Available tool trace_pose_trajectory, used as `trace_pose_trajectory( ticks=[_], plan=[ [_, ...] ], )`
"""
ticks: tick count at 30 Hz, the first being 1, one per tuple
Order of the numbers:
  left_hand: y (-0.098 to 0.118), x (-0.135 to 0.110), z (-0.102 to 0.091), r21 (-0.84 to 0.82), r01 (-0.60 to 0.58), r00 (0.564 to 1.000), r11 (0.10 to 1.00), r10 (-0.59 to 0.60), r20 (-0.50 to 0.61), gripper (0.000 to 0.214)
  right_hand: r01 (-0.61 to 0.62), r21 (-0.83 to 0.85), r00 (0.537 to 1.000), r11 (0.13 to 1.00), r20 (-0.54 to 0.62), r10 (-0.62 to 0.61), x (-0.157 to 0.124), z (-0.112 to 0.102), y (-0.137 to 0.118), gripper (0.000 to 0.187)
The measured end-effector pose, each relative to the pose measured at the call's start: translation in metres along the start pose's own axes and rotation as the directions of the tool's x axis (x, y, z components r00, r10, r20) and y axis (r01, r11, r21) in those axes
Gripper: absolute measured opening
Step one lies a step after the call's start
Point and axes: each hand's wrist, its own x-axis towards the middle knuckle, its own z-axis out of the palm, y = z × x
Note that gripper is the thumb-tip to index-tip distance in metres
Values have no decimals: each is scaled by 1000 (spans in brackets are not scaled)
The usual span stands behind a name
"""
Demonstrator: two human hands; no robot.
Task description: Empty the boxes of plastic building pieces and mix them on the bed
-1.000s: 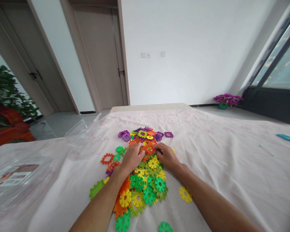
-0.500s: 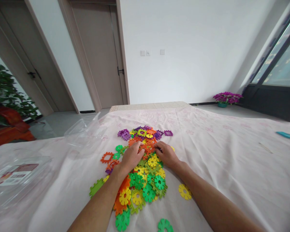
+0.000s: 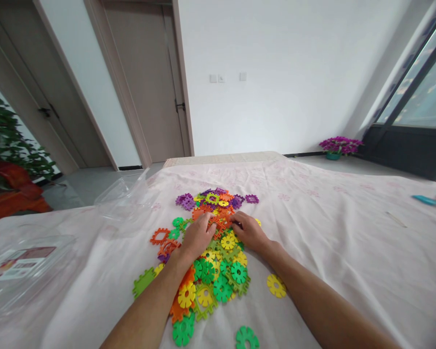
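Note:
A pile of flat plastic interlocking pieces in green, yellow, orange and purple lies on a pale pink cloth. My left hand rests on the pile with its fingers curled onto an orange lattice piece. My right hand is at the other side of the same orange piece, fingertips pinched on it. Purple pieces lie just beyond both hands. A single yellow gear piece sits beside my right forearm.
A clear plastic bag lies at the left of the pile, and a clear box with a printed label sits at the far left. A teal object lies at the right edge. Doors, a green plant and a purple flower pot stand beyond.
Both hands stay on the orange piece with hardly any movement. The view has tilted slightly, shifting the pile a little upward in the picture.

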Motion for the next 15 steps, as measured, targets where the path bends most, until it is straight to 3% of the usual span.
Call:
trace_pose_trajectory(
  ticks=[4,10,15],
  plan=[
    [-2,2,-2,-41,-20,999,999,18,-37,20,6,68,999,998,-35,-3,-2,3,-4,23],
    [-2,2,-10,-131,-46,978,990,18,-207,25,-49,294,994,955,-82,76,-3,0,-12,22],
    [-5,2,-17,-77,-21,966,997,0,-260,28,-86,193,973,977,-193,124,0,-4,1,31]
  ],
)
